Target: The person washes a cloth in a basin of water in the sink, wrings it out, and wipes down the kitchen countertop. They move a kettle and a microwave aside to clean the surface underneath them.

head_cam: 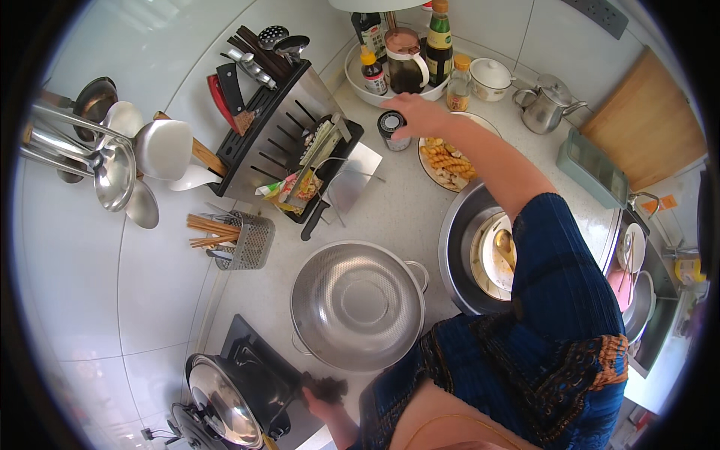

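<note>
My right hand (419, 115) reaches over the counter with fingers apart around a small jar with a black lid (392, 124). The thumb overlaps the jar's side; whether it touches is hard to tell. Beneath that arm, a plate of twisted fried dough pieces (447, 160) is partly covered. At the bottom, my left hand (322, 406) holds a dark, crumpled cloth or scrubber (328, 388) at the counter beside the black stove (264, 360). Between the two hands sits a perforated steel colander (360, 304) with loop handles.
A steel basin (458, 264) holds stacked dishes and a spoon. At left stand a knife rack (281, 135), a chopstick basket (253, 242) and a lidded pot (219, 399). Behind the jar is a round white tray (360, 90) of bottles; a metal teapot (545, 107) stands farther right.
</note>
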Available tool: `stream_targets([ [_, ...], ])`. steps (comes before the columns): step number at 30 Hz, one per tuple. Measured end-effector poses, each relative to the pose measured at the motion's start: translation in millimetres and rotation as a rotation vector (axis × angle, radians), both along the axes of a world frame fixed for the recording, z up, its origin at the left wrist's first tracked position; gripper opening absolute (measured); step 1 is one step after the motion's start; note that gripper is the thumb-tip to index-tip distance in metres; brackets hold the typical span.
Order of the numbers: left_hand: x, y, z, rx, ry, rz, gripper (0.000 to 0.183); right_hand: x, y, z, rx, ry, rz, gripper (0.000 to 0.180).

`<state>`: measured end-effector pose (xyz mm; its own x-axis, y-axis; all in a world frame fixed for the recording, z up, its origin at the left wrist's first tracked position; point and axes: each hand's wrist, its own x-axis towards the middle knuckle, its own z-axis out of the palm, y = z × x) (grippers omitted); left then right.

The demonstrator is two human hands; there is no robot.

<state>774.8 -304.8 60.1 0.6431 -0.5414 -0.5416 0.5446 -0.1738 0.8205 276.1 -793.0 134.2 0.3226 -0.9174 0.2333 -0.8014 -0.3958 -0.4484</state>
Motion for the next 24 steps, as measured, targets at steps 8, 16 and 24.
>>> stream_targets([
  [8, -20.6, -20.9, 19.7, 0.084, -0.071, 0.035, 0.054, 19.8, -9.8, -14.1, 0.071, 0.092, 0.016, 0.07],
  [16, -10.7, -15.4, 11.9, 0.075, -0.067, -0.013, 0.054, -12.7, -4.2, 4.3, 0.174, -0.319, 0.007, 0.071],
  [24, 9.0, -10.1, -11.8, 0.026, -0.122, -0.066, 0.048, -10.9, -3.0, 17.7, 0.062, -0.05, -0.111, 0.07],
])
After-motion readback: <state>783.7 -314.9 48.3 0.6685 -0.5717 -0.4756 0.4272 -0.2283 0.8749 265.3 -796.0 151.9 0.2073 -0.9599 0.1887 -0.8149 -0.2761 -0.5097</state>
